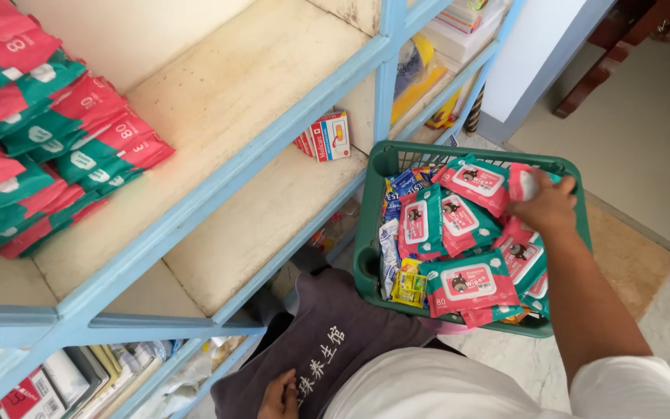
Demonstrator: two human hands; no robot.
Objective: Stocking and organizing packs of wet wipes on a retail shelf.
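Pink-green wipe packs (467, 283) fill green basket (367, 256) — right hand (546, 203) grip closed on one; left hand (279, 397) grip unclear.

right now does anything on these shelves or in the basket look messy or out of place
Mostly tidy. The stacked red and green wipe packs on the upper blue shelf lean and fan out sideways rather than sitting square. In the green plastic basket, the pink and green wipe packs lie jumbled at mixed angles, where the right hand reaches in.

Pink-and-teal wet-wipe packs (471, 283) lie heaped flat and overlapping in a green plastic basket (367, 256), one tilted pack (523, 185) at the far rim under the right hand (546, 203)
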